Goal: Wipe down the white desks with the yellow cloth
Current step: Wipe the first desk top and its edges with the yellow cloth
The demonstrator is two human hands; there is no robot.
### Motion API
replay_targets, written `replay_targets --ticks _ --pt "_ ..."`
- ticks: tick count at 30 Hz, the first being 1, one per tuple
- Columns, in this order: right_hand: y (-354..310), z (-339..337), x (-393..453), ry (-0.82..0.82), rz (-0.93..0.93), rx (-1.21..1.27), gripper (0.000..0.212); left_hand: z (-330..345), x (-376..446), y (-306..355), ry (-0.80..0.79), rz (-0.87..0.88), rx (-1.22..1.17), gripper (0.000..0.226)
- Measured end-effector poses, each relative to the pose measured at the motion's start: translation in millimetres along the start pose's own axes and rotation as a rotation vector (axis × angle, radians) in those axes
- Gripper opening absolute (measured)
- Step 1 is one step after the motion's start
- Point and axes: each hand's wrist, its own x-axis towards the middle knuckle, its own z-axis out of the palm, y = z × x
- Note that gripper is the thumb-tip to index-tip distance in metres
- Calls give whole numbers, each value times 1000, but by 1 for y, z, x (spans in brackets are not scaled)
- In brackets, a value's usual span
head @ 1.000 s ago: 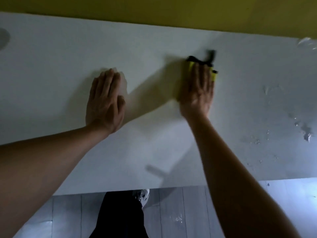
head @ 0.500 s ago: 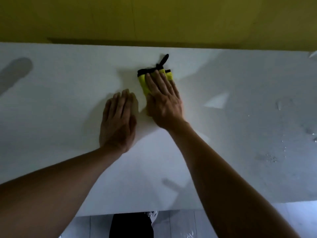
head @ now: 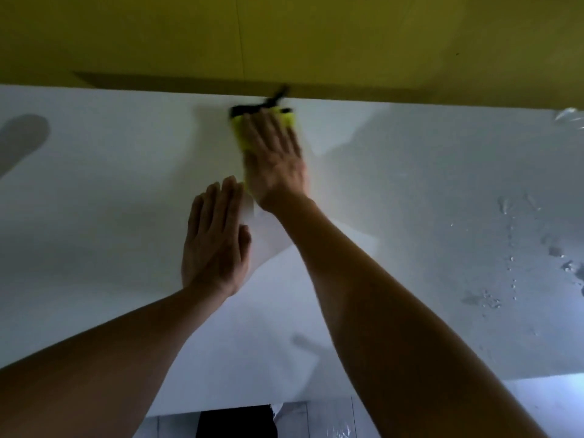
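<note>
The white desk (head: 94,191) fills most of the view. My right hand (head: 274,159) lies flat with straight fingers on the yellow cloth (head: 240,134), pressing it to the desk close to the far edge. The cloth has a black trim and a black loop that sticks out past the fingertips. My left hand (head: 215,238) rests flat on the desk, palm down, just left of and nearer than my right wrist. Most of the cloth is hidden under my right hand.
A yellow wall (head: 284,39) runs along the desk's far edge. Water drops (head: 512,257) lie on the right part of the desk. Clear plastic (head: 570,116) shows at the far right edge. Grey floor (head: 316,418) and a dark trouser leg (head: 235,425) are below the near edge.
My right hand slid the cloth left across the desk, then pushed it farther away to the far edge. My left hand stayed flat on the desk.
</note>
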Motion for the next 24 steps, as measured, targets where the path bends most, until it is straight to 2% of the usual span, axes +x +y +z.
replay_targets --ticks 2,4,6,8,11,14,16,21,24 --pt "-8 0 10 -48 -163 17 57 0 0 -1 15 1 -13 66" --pt "12 -5 12 -75 -207 6 56 1 1 -3 16 19 -7 66" --pt "49 -16 12 5 -63 9 58 0 1 -3 17 26 -7 65" --pt "103 -30 16 108 169 -27 65 0 1 -3 20 23 1 65" --pt "168 -57 14 122 539 -65 73 2 2 -2 21 21 4 65" --pt "160 -60 16 160 701 -36 66 2 2 -1 21 14 10 66" --pt "120 -46 26 170 630 -41 62 3 2 -2 12 18 14 66" --pt "-6 -3 27 -14 0 -25 61 1 2 -3 -14 10 6 67" --pt "5 -7 20 -13 -77 49 58 1 3 -3 -2 22 7 67"
